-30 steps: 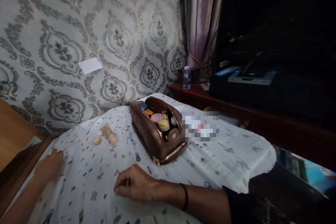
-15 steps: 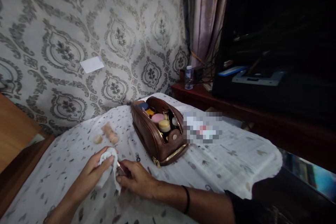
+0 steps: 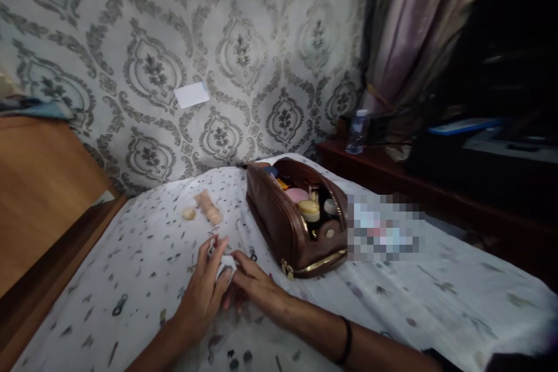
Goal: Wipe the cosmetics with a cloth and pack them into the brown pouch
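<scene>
Relative to the earlier frame, the hands have drawn closer together around a crumpled white cloth (image 3: 226, 267). The left hand (image 3: 200, 282) grips this cloth; the right hand (image 3: 259, 288) meets it with curled fingers, its contents hidden, so its hold cannot be told. Beyond them, on a printed white cover (image 3: 148, 256), lie a beige tube (image 3: 208, 207), a small pale round item (image 3: 188, 213) and, to the right, an unzipped brown cosmetic bag (image 3: 279, 226).
</scene>
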`<state>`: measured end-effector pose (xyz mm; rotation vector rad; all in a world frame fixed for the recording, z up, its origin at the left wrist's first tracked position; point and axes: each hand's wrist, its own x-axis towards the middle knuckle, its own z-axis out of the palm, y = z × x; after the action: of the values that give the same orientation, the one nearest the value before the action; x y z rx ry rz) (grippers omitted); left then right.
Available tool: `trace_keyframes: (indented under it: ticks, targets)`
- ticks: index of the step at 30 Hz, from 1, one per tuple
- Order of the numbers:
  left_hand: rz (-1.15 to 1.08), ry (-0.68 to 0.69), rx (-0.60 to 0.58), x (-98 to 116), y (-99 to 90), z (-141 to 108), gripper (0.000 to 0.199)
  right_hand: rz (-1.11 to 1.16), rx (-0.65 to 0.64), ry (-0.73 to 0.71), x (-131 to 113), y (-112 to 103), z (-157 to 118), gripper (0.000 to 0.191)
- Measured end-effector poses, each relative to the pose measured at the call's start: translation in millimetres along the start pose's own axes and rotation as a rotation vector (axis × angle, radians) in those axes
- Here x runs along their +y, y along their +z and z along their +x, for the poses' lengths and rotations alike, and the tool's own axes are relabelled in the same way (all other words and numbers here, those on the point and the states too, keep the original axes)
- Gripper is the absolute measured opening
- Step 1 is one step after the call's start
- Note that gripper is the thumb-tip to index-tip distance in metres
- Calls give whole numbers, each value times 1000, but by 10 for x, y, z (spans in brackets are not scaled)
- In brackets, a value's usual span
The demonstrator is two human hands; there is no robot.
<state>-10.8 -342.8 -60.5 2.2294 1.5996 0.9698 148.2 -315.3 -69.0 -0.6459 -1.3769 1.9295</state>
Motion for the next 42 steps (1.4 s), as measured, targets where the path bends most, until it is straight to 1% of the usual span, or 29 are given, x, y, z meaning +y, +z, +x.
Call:
trace_keyframes:
  ticks: [3,6,9,11,13,15,19,20,23,26,28,30,32,33,35,36,39,42]
  targets:
    - [62,36,15,17,-21,-21,45,-43,-26,-2,-23,0,-12,50]
    - [80,79,70,62,-89,8,36,-91,-85,1,-27,-3,-22,59]
    - [59,106,129,97,-152,48,25,-117,-158,16,-49,2,-49,58]
    - [20,94,139,118,-193,68,19,-132,-181,34,-67,11,-69,55]
    - [-43,43,135,140,-239,82,19,-150,-199,51,-74,22,-83,52]
    - [-134,-41,128,157,-287,97,22,-151,-218,59,-70,32,-91,51]
    - [-354,-205,131,132,-348,140,28,-78,-201,83,-63,38,-100,67]
    - [-406,-226,136,114,-352,150,30,-71,-195,95,-68,37,-103,69]
    - [-536,-269,138,59,-342,168,35,-67,-196,123,-93,33,-114,67]
    - [-615,-324,84,40,-335,163,43,-25,-187,120,-116,45,-122,65]
    - [-573,-331,65,58,-340,147,47,17,-173,106,-117,65,-125,63]
    - [-453,-295,67,89,-340,120,48,74,-156,89,-101,89,-126,64]
    - [-332,-216,50,112,-316,82,47,154,-136,75,-68,104,-119,65]
    - [-288,-163,42,115,-293,62,47,204,-105,65,-47,105,-111,64]
    - [-235,-67,-12,100,-234,27,48,292,-98,54,-8,91,-89,60]
    - [-211,-46,-16,86,-204,15,48,320,-106,44,4,79,-77,58]
    - [-155,-44,-11,44,-148,6,44,325,-159,57,-9,52,-66,57]
    - [-113,-66,26,40,-165,23,40,228,-179,86,-71,55,-92,57]
